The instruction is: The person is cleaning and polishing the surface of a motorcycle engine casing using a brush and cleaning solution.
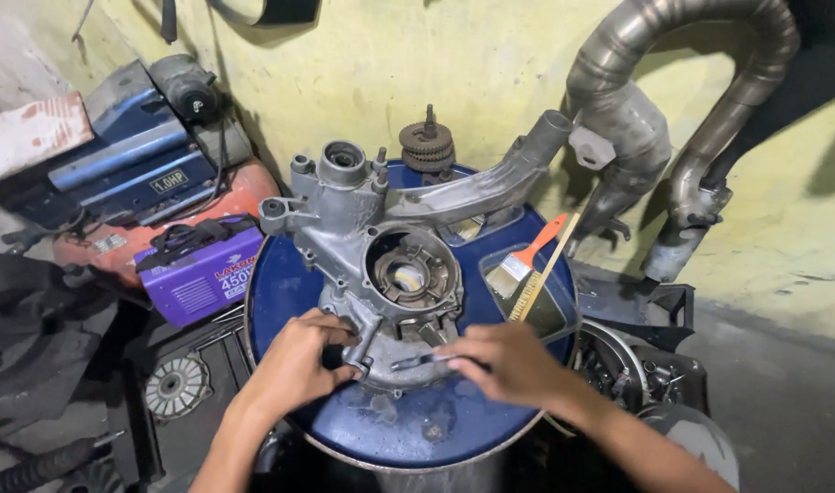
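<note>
A grey cast-metal engine case (363,219) with a round opening lies on the blue lid of a drum (281,292). My left hand (299,361) grips a metal socket tool (361,351) standing against the case's near edge. My right hand (509,363) holds a slim metal wrench (419,361), its tip lying on the same near edge. Both hands are close together at the front of the case.
A tray (545,315) with an orange-handled brush (522,260) and a wooden stick sits right of the case. A gear cluster (427,144) stands behind. Exhaust pipes (673,100) lean on the yellow wall. A compressor (153,155) and a purple machine (203,274) stand left.
</note>
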